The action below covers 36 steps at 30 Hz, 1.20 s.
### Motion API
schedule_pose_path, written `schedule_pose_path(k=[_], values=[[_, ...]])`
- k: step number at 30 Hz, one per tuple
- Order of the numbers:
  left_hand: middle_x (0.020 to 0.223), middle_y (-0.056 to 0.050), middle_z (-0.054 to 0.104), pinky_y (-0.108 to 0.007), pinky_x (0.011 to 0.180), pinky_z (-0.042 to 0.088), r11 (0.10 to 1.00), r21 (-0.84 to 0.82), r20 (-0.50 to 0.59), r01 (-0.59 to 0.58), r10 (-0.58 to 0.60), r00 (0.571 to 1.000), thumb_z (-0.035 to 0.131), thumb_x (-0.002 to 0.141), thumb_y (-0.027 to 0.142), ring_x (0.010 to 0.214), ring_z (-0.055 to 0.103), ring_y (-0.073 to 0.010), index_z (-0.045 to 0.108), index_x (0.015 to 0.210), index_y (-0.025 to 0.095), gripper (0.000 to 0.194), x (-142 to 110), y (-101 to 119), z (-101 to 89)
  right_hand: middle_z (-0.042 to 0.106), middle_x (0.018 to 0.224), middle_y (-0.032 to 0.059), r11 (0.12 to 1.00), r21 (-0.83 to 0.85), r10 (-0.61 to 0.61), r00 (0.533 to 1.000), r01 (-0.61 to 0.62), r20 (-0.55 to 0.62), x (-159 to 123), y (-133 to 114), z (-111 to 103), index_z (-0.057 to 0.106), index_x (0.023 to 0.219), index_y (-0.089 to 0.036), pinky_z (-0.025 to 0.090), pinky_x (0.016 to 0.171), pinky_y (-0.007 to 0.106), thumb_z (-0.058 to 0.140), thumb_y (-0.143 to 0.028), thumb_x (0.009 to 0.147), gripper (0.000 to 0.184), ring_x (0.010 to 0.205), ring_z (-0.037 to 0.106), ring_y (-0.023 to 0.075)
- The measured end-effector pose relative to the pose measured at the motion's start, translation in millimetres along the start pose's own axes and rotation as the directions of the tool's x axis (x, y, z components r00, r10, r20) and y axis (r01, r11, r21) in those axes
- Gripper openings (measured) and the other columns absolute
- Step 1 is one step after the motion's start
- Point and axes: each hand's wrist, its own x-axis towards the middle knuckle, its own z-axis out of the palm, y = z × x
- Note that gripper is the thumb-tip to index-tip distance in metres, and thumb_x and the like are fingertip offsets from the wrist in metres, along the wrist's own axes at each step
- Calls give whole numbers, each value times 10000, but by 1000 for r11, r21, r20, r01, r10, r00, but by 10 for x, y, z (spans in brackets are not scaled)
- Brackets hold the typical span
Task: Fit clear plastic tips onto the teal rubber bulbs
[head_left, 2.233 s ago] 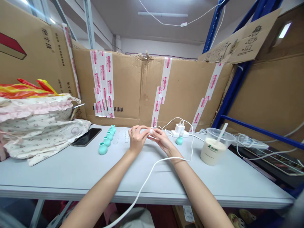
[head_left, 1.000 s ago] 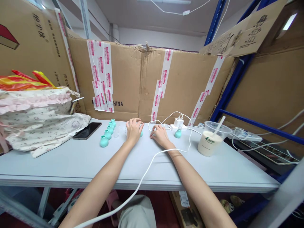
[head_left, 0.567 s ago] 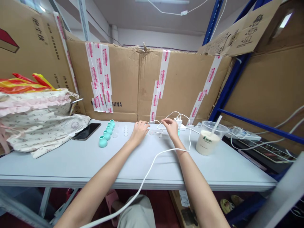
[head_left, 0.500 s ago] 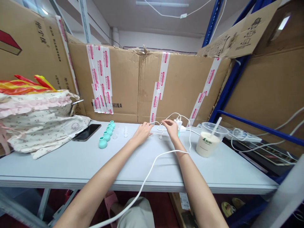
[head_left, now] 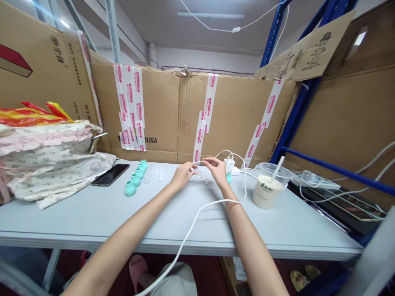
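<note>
My right hand [head_left: 217, 168] pinches a thin white cable [head_left: 197, 220] between thumb and fingertips, at the far side of the table. Just left of it, my left hand [head_left: 182, 176] has bent fingers on another stretch of the same loop. The cable curls behind my right hand, crosses over my right forearm and runs down towards my lap. Beside the right hand stands a white plug adapter [head_left: 229, 163]. A small clear piece [head_left: 206, 181] rests on the table between the hands. Part of a turquoise item [head_left: 228, 178] shows behind my right wrist.
Several round turquoise bottles [head_left: 130, 188] stand in a row at left, near clear small pieces [head_left: 161, 174]. A phone [head_left: 111, 175] lies by a floral cloth bag [head_left: 70, 164]. At right are a drink cup with straw [head_left: 268, 191] and a blue frame post [head_left: 293, 119].
My left hand has shifted slightly left and its fingers look a little looser. The right hand has moved slightly left too, still pinching the cable. The view has tilted a little.
</note>
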Motion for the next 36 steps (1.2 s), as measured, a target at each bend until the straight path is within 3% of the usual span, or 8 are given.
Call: schedule_pose_path(k=[3,6,11,17,22,27,33,36], values=[[901,-29,635,-238,683,450,937,-322,-141,136,-189,972,602,734,230,713,622,-137,566,885,171,166,-82,44,-92,682,827,37,992,-85,-96,995,97,19,-65,-154,66,695,817,-205,441,729,294,569,-361,749,211,748,585,162],[905,-34,629,-230,655,459,869,-454,-130,197,-283,950,619,701,218,705,642,-148,566,875,162,190,-139,50,-119,684,812,21,967,-168,-184,981,193,65,-121,-250,138,696,807,-228,428,751,294,580,-323,755,158,759,589,162],[933,-46,632,-242,679,471,847,-499,-125,186,-282,951,606,700,200,660,649,-141,589,986,170,287,-171,14,-90,681,801,-10,913,-258,-279,945,316,171,-168,-281,196,679,833,-240,380,774,288,590,-267,765,115,761,598,148],[862,-77,654,-263,681,486,775,-592,-121,222,-358,926,642,666,245,715,657,-186,626,880,136,241,-156,-39,-90,687,811,-5,864,-360,-299,934,353,197,-184,-266,202,682,855,-255,332,771,300,579,-296,794,127,784,595,155],[792,-67,665,-267,666,492,723,-657,-77,215,-347,935,646,643,212,734,651,-189,617,871,131,243,-147,-28,-85,691,874,1,836,-398,-315,924,378,215,-203,-240,221,678,890,-267,308,778,317,573,-299,805,139,832,590,166],[826,-71,657,-274,702,496,714,-677,-91,178,-321,943,690,620,250,766,628,-176,623,847,129,266,-150,-23,-82,690,901,-18,877,-325,-314,934,355,171,-203,-225,235,684,859,-288,334,799,322,577,-309,798,125,866,582,171],[1014,-103,629,-306,799,469,614,-768,-24,183,-313,949,691,640,325,861,604,-180,614,933,129,360,-128,-27,-91,682,925,-4,930,-220,-268,953,293,140,-174,-243,235,687,788,-268,380,827,332,616,-340,752,108,913,573,190],[998,-100,638,-317,827,451,568,-801,-22,189,-343,939,669,665,363,895,594,-187,628,915,131,344,-118,-25,-72,681,925,2,939,-202,-256,957,279,134,-170,-236,249,686,761,-262,386,837,340,631,-343,734,101,915,576,194]])
